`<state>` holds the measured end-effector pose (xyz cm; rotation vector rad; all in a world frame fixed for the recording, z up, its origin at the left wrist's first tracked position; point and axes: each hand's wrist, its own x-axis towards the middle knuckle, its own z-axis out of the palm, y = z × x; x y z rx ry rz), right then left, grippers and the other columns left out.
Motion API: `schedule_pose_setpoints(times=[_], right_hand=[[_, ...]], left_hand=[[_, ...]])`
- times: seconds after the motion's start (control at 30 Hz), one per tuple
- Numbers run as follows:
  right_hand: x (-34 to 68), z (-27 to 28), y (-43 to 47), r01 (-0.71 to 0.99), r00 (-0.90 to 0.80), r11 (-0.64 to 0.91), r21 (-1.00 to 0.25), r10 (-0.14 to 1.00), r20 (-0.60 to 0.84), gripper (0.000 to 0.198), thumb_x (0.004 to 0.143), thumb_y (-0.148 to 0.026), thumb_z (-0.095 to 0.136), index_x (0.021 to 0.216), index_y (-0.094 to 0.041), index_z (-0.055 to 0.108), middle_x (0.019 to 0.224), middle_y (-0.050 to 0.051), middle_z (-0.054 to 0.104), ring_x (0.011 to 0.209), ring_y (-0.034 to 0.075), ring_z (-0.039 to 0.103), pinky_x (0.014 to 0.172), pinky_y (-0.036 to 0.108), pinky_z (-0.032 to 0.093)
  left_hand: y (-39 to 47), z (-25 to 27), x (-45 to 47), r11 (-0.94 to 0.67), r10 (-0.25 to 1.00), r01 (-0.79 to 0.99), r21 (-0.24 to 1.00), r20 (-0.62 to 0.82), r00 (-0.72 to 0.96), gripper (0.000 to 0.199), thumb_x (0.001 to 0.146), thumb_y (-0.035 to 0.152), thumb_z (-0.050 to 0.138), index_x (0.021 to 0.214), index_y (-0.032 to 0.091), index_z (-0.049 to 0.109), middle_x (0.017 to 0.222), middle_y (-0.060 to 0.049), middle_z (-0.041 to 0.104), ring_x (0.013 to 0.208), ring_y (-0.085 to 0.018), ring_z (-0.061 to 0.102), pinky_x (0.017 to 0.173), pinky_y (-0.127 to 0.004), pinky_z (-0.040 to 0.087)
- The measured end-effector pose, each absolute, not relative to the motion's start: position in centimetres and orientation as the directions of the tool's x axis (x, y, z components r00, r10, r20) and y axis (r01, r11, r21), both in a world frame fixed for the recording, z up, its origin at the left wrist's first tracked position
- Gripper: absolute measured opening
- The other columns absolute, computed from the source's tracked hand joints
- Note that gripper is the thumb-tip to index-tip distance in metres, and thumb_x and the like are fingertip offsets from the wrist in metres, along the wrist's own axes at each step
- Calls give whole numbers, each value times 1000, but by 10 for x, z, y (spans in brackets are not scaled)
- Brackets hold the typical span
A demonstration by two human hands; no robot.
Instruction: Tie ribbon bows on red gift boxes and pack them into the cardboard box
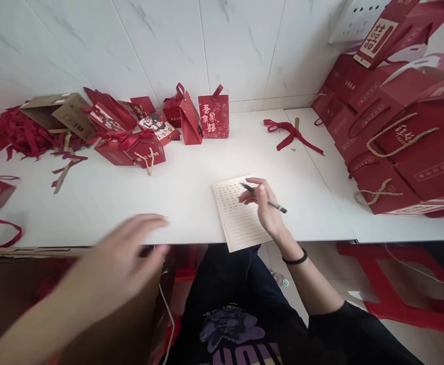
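Observation:
A pen (263,197), dark with a pale grip section, lies in my right hand (265,205), held between thumb and fingers. Beneath that hand is a lined notebook page (241,230), its upper rows filled with small handwriting too fine to read. The paper's lower edge sticks out past the front of the table. My left hand (125,258) hovers at the front edge, left of the paper. It is blurred, with the fingers stretched out, the thumb apart and nothing in it.
Small red gift boxes (214,119) stand along the wall, with a brown box (60,114) and red ribbons (26,132) at left. Loose ribbon (294,134) lies behind the paper. Large red boxes (397,126) are stacked at right. Below is a red stool (389,289).

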<state>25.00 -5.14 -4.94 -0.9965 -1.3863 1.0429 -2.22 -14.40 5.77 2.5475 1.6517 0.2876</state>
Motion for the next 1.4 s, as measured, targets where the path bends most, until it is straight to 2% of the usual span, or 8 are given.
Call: schedule_pose_setpoints(times=[0.1,0.17,0.27,0.37,0.5,0.63,0.87,1.4], right_hand=[[243,-65,-50,140,-78,163,-977,985,153,29,90,-46,48,95,-19,55,84,4,63,78,20,62,67,31,48],[242,-72,-49,150,-12,67,-986,998,66,22,84,-40,57,91,-19,52,77,1,63,74,19,62,68,30,47],[244,-74,-50,80,93,-30,-996,995,-22,22,83,-39,58,82,-20,46,65,-1,62,65,18,62,63,28,47],[246,-71,-50,116,179,0,-993,984,21,30,83,-42,58,69,-20,44,61,0,59,61,17,59,58,25,44],[247,-69,-50,293,135,52,-955,986,95,36,83,-35,53,56,-20,36,50,-4,42,49,12,42,48,23,32],[247,-70,-51,376,76,95,-922,988,132,37,83,-28,47,56,-20,23,50,-5,25,46,10,25,44,24,22],[246,-70,-51,414,87,64,-908,990,110,35,82,-26,44,57,-19,21,50,-5,22,47,10,22,42,23,20],[247,-69,-52,421,79,85,-903,988,129,32,79,-20,45,58,-19,22,51,-6,22,47,9,22,41,21,20]], left_hand=[[-116,30,46,-657,740,740,145,-63,669,36,86,37,46,112,14,55,123,-11,55,116,-26,49,95,-38,42],[-103,8,72,-688,703,715,127,-132,699,44,83,40,51,115,9,53,129,-16,50,123,-31,42,98,-43,39],[-92,-14,79,-692,672,707,146,-228,705,49,80,38,57,117,8,51,130,-17,49,124,-32,42,97,-43,40],[-91,-19,69,-705,643,692,154,-271,716,51,78,31,60,122,9,48,133,-16,46,126,-30,39,97,-40,40],[-92,-20,66,-719,632,680,146,-270,726,48,80,32,55,121,9,49,134,-17,45,127,-31,37,95,-41,40],[-94,-26,68,-717,640,683,139,-259,724,46,82,33,52,123,12,49,136,-16,44,128,-30,36,98,-41,38],[-97,-31,67,-749,621,656,93,-248,744,49,83,31,52,124,5,48,136,-20,43,126,-34,37,94,-45,42],[-100,-31,68,-764,632,645,6,-195,750,43,83,25,50,122,6,51,134,-18,46,124,-32,39,90,-42,42]])
